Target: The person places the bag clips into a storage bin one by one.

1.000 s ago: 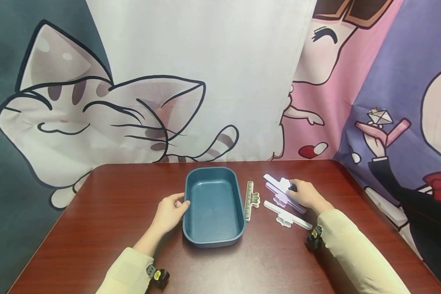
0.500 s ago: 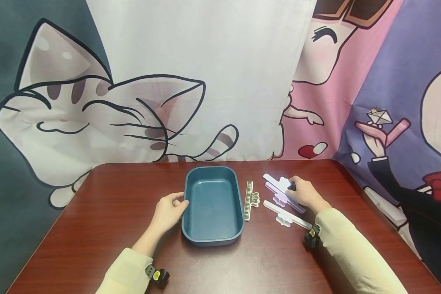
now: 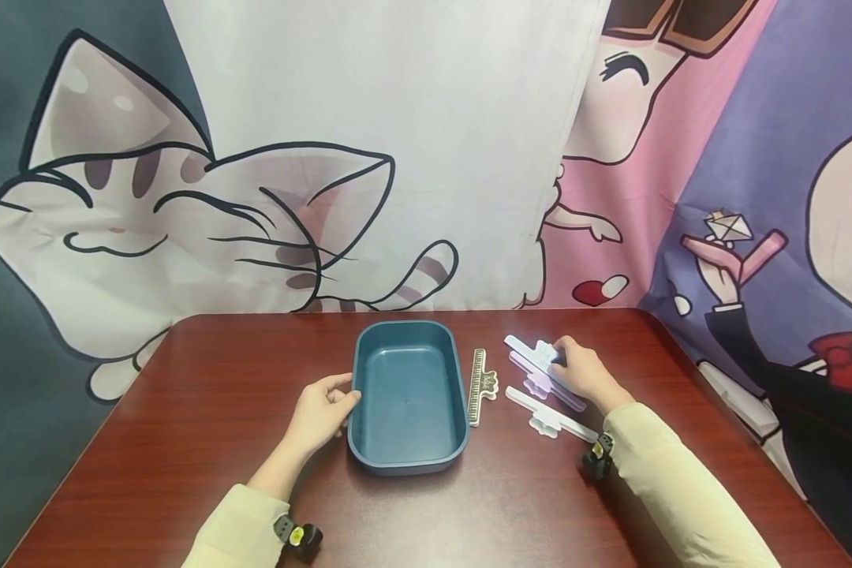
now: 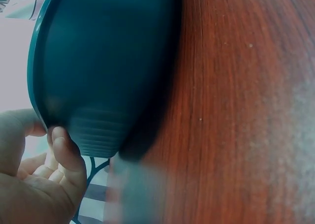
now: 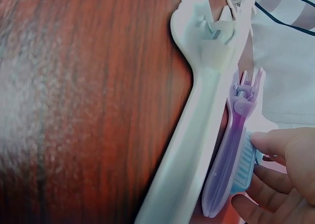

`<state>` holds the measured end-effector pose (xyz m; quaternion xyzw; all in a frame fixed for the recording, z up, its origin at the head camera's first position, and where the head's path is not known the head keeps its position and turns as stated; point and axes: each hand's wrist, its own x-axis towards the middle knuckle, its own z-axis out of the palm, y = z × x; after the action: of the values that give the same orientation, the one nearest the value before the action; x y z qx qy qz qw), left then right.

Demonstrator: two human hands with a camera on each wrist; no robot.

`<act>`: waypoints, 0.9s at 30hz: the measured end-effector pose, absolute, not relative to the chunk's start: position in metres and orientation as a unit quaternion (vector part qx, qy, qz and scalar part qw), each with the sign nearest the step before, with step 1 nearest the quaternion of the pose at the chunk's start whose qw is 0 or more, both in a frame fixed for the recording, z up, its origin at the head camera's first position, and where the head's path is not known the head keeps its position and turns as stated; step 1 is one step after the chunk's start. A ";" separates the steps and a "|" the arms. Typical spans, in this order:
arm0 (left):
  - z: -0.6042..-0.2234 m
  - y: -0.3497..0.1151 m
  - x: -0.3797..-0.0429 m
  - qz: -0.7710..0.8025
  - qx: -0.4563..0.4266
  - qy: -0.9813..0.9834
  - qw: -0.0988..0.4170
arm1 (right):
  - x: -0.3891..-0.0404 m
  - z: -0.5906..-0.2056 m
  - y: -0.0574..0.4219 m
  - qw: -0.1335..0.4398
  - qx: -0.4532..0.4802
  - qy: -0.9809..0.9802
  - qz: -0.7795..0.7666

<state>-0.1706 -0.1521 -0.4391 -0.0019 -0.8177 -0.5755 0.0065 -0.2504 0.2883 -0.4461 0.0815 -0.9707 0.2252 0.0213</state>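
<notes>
My left hand (image 3: 321, 412) pinches the left rim of a dark teal plastic tub (image 3: 408, 457), thumb on the near side of the wall in the left wrist view. Over to the right, my right hand (image 3: 588, 375) holds a pale blue sealing clip (image 5: 244, 162) between thumb and fingers, at the far end of a group of clips. Right alongside it lies a purple clip (image 5: 230, 147). Closer to the front rests a white clip (image 3: 552, 415), apart from the hand. A green-and-cream clip (image 3: 478, 386) lies beside the tub's right wall.
The dark red wooden table (image 3: 199, 410) carries everything. Its back edge meets a hanging cloth (image 3: 412, 158) printed with cartoon figures. Around each wrist is a strap with a small black camera (image 3: 301, 536).
The head view has shifted slightly. Both hands keep nearly the same places, the left at the tub's rim and the right at the pale blue clip.
</notes>
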 end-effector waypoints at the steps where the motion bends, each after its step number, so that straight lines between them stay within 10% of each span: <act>1: -0.439 -0.152 -0.170 -0.578 -0.003 -0.816 0.005 | -0.250 -0.446 0.288 0.022 0.082 -0.970 0.226; 27: -0.442 -0.155 -0.170 -0.608 -0.004 -0.793 -0.011 | -0.244 -0.448 0.289 0.056 0.100 -0.965 0.237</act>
<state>-0.1703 -0.1548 -0.4416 -0.0041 -0.7935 -0.6085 -0.0112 -0.2442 0.2894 -0.4480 0.1002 -0.9648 0.2366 0.0559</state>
